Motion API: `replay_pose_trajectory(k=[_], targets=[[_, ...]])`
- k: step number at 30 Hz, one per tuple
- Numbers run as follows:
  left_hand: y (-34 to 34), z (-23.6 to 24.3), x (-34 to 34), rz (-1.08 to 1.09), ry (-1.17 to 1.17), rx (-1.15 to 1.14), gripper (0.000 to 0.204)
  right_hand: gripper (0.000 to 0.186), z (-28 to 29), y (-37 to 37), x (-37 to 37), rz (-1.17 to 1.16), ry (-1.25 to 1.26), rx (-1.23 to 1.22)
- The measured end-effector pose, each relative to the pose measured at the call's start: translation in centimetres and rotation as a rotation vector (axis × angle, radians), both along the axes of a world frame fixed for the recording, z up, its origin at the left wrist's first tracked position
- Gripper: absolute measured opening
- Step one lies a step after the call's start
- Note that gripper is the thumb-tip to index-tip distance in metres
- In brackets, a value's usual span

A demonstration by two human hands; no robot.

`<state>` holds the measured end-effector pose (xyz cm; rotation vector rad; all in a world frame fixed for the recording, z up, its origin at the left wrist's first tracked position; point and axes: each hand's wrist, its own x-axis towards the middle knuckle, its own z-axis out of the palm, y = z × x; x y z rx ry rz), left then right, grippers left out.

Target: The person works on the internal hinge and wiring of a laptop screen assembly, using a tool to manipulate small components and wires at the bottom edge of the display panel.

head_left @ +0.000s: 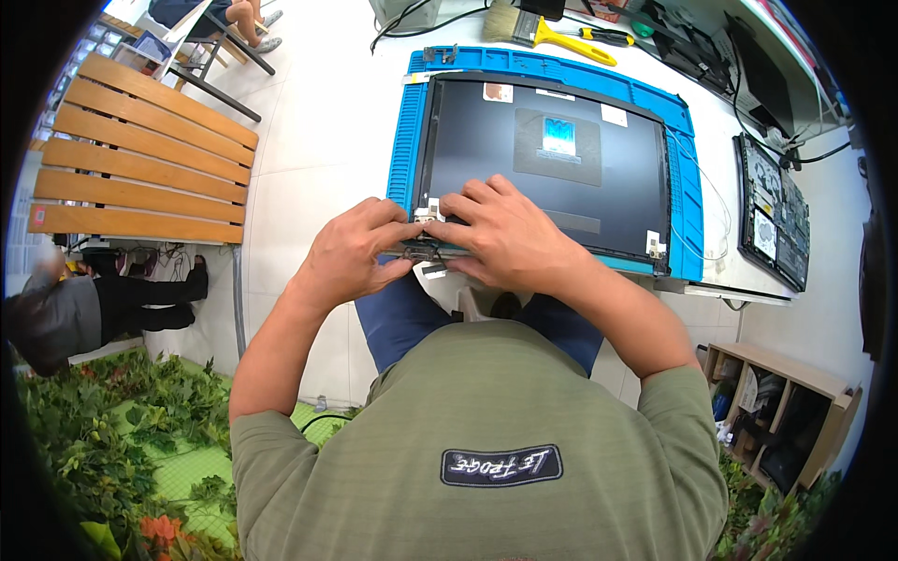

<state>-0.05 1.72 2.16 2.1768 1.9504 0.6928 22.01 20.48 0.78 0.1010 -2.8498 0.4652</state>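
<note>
A dark laptop screen panel (477, 140) lies flat on a blue work mat (402, 173), with several small stickers and a dark grey patch on its surface. At the panel's near left corner is a small metal hinge (423, 252), partly covered by fingers. My left hand (351, 251) comes from the left, its index finger and thumb bent around the hinge. From the other side my right hand (505, 234) closes on the same hinge, index finger and thumb at the corner, its other fingers resting over the panel's edge. Another hinge (655, 245) shows at the near right corner.
A yellow-handled brush (547, 35) and a screwdriver (603, 35) lie beyond the mat. An opened laptop base (774, 213) rests at the right, near a thin white cable (725, 215). A slatted wooden bench (150, 154) stands left; another person (103, 309) is beside it.
</note>
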Motion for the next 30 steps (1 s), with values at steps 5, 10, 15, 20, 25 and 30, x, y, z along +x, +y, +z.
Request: replay_pose_trajectory(k=[5, 10, 15, 20, 25, 30], targets=[[0.1, 0.1, -0.1, -0.007, -0.022, 0.004, 0.047, 0.06, -0.5, 0.6, 0.5, 0.037, 0.088, -0.027], [0.1, 0.0, -0.2, -0.011, -0.024, -0.003, 0.046, 0.061, -1.1, 0.1, 0.3, 0.027, 0.11, 0.012], [0.2, 0.1, -0.2, -0.004, -0.03, -0.014, 0.044, 0.061, -0.7, -0.3, -0.1, -0.006, 0.071, 0.04], [0.1, 0.0, -0.2, 0.001, -0.026, -0.026, 0.042, 0.062, -0.4, -0.2, -0.6, 0.018, 0.014, 0.018], [0.1, 0.4, -0.2, -0.008, -0.018, -0.042, 0.042, 0.067, -0.8, 0.9, 0.0, 0.052, 0.069, -0.128], [0.5, 0.8, 0.0, -0.006, -0.01, -0.071, 0.041, 0.061, -0.7, 0.3, -0.1, 0.034, 0.063, -0.019]])
